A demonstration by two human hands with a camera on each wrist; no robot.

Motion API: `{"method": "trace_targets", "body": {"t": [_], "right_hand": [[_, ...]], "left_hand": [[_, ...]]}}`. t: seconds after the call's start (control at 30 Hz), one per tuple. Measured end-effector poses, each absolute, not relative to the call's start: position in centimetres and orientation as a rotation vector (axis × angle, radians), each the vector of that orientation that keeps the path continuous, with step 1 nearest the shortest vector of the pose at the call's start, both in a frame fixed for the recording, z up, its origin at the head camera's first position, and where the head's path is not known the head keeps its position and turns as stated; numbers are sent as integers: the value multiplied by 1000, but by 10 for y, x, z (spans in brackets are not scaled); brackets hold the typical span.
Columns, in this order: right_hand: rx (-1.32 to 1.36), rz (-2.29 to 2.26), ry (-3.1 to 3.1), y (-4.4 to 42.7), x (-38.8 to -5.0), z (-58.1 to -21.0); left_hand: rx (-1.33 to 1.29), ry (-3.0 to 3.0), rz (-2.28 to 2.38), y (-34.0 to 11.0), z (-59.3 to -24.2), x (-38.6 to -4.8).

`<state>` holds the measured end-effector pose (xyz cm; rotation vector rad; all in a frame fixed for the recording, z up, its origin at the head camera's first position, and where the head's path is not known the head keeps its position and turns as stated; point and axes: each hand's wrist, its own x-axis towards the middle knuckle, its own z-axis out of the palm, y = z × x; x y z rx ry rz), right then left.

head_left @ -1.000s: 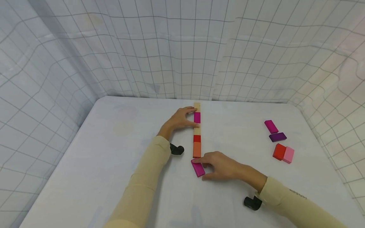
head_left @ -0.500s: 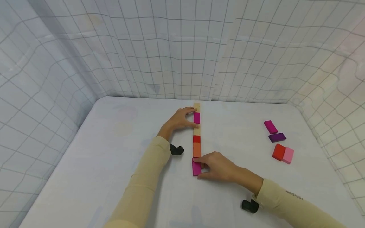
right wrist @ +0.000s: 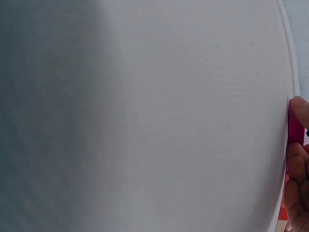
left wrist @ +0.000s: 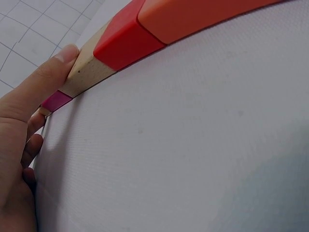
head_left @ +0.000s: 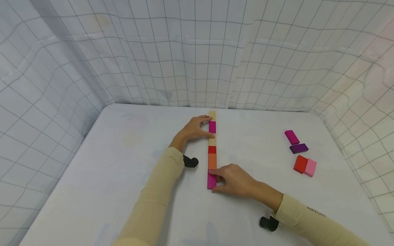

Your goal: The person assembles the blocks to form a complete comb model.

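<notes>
A single row of coloured blocks runs away from me down the middle of the table. My left hand (head_left: 194, 127) spans the far part of it from the left side. Its thumb (left wrist: 46, 79) rests on a plain wooden block (left wrist: 89, 70), and its fingertips touch another wooden block (head_left: 212, 114) at the far end. Between them lies a magenta block (head_left: 212, 127). Nearer to me come a red block (head_left: 212, 149) and an orange block (head_left: 212, 161). My right hand (head_left: 236, 180) pinches a magenta block (head_left: 211, 181) at the near end, against the orange one.
To the right lie a loose magenta block (head_left: 291, 137), a purple block (head_left: 299, 148), a red block (head_left: 300, 164) and a pink block (head_left: 310, 167). White grid-patterned curtains (head_left: 212, 61) enclose the white table (head_left: 123, 171) at the back and sides.
My right hand has turned the near magenta block from a slant to straight and moved it slightly left, into line against the orange block. The left hand has stayed in place.
</notes>
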<state>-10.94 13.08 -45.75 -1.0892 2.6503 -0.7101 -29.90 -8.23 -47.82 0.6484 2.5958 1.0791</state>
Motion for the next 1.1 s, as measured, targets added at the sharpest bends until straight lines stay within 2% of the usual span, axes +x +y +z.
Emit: {"method": "trace_targets", "body": {"t": [1.1], "right_hand": [[-1096, -697, 2664, 130, -111, -454]], "left_hand": [[633, 2591, 1050, -81, -474, -300]]}}
